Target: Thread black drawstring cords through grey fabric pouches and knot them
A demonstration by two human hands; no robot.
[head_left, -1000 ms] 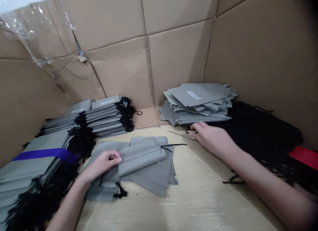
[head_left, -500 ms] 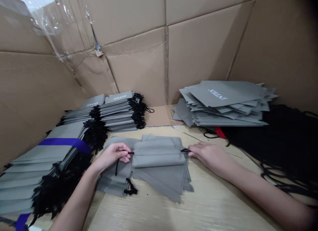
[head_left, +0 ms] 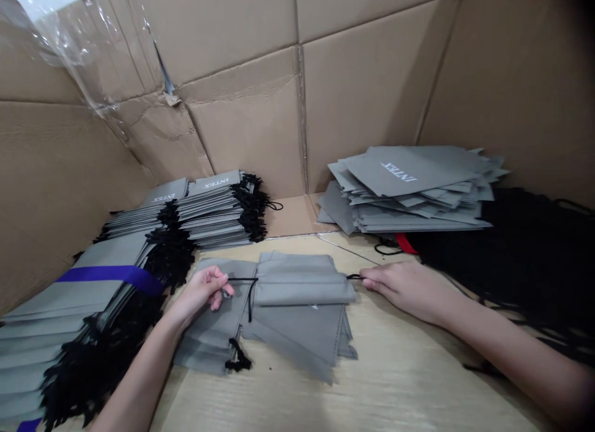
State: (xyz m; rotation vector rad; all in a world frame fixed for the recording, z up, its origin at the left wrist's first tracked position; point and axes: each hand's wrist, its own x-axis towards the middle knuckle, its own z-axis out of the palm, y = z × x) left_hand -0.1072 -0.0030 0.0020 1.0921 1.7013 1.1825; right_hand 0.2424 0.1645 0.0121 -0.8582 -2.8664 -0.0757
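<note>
Cord (head_left: 242,279) drawn leftward, partly hidden.

Black cord (head_left: 354,276) partly hidden inside the right hand (head_left: 402,287)

Surface (head_left: 385,382) pale yellow-tan, faintly streaked. Mid-surface: plain grey pouch (head_left: 302,283), black cord (head_left: 251,300). Far right corner: grey pile (head_left: 432,170), white INTEX lettering (head_left: 398,172). Left edge: purple band (head_left: 109,273), grey stack (head_left: 86,295).
</note>
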